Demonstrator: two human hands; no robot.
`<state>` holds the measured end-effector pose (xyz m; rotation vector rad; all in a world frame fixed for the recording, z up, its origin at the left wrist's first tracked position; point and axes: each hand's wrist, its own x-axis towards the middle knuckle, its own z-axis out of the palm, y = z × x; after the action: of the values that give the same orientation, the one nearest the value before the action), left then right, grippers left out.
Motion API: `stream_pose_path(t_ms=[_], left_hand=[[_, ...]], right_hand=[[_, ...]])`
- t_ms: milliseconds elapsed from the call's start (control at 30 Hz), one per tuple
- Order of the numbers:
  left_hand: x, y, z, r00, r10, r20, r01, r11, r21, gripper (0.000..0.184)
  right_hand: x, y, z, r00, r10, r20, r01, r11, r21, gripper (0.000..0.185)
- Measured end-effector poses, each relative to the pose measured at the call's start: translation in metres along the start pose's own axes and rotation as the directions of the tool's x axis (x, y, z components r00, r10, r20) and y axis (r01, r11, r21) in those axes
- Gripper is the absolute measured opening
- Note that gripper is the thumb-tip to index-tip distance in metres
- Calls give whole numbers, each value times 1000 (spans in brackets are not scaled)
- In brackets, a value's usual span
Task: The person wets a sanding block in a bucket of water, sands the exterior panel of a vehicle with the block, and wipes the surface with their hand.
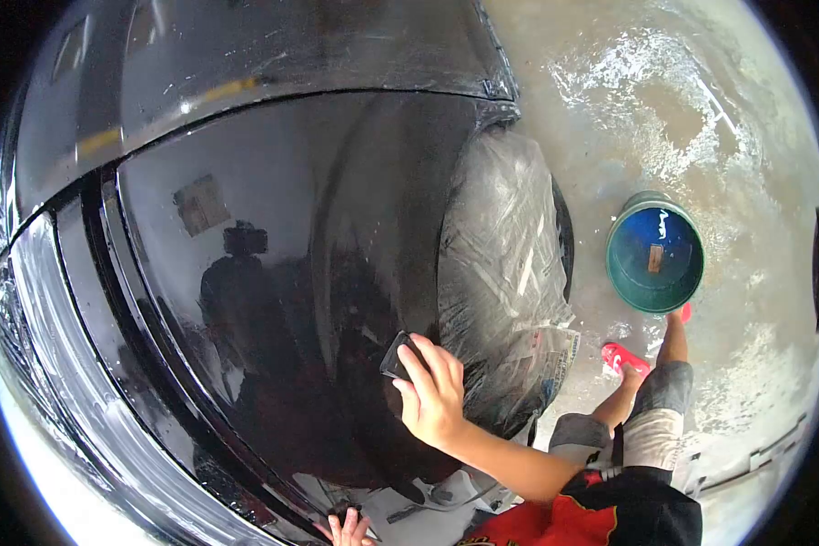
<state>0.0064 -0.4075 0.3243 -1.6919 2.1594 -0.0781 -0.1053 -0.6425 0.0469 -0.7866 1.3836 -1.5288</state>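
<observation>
A glossy black car body panel fills the left and middle of my view, wet and reflective. My right hand is closed around a black sanding block and holds it against the panel, left of the wheel area. At the bottom edge my left hand shows only in part, bent fingers at the panel's lower edge. A small dark thing lies at those fingertips; its kind is too unclear to name. Crinkled clear plastic sheeting covers the wheel beside my right forearm.
A green bucket stands on the wet floor, with a brown block in its blue inside. My foot in a red shoe is close to it. Printed paper hangs at the plastic's edge. White residue streaks the floor and the adjoining panels.
</observation>
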Motion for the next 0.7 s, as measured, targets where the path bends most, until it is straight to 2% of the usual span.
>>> stream_pose_path(t_ms=[67, 133, 200, 233, 300, 367, 400, 433, 467, 567, 600, 633, 667, 700], left_hand=[[-3, 0, 1, 1000, -14, -8, 14, 1000, -16, 51], [-1, 0, 0, 1000, -11, -17, 11, 1000, -29, 51], [-2, -2, 0, 1000, -15, -27, 14, 1000, -20, 52], [-2, -2, 0, 1000, -18, -22, 17, 1000, -22, 52], [-23, -23, 7, 998, -63, -13, 62, 996, -59, 43], [-6, -12, 4, 1000, -11, 5, 11, 1000, -3, 47], [0, -9, 3, 1000, 12, -14, -11, 1000, 22, 47], [0, -8, 2, 1000, 1, -15, -1, 1000, 0, 48], [-3, -9, 1, 1000, -13, -15, 13, 999, -30, 48], [3, -7, 3, 999, -6, -42, 3, 998, -57, 48], [-5, -9, 3, 999, -51, -8, 50, 993, -107, 47], [5, -2, 1, 998, -58, -32, 56, 996, -69, 46], [8, -3, 1, 997, -49, -54, 44, 996, -83, 45], [9, -2, 3, 996, -40, -81, 31, 994, -101, 45]], right_hand=[[20, 26, 3, 1000, -29, 3, 29, 998, -63, 44], [125, 84, 14, 982, -31, -187, 23, 999, -48, 39], [202, 141, 19, 968, -80, -240, 55, 993, -108, 32], [212, 143, 19, 974, 3, -228, -32, 992, -122, 31], [162, 109, 15, 974, -66, -218, 55, 997, -58, 32], [55, 48, 5, 991, -89, -104, 83, 995, -53, 43], [-1, 23, -6, 981, -188, -41, 190, 981, 41, 47], [-50, -3, -20, 982, -178, 70, 179, 984, -10, 49], [-45, -6, -18, 981, -179, 74, 180, 984, -8, 49], [27, 10, 2, 989, 145, -5, -136, 938, 318, 35], [89, 41, 10, 973, -206, -101, 202, 978, -55, 32], [145, 57, 20, 950, -274, -148, 274, 961, -19, 33], [184, 79, 32, 926, -319, -203, 313, 948, -60, 33], [200, 86, 33, 926, -314, -210, 304, 950, -76, 32]])
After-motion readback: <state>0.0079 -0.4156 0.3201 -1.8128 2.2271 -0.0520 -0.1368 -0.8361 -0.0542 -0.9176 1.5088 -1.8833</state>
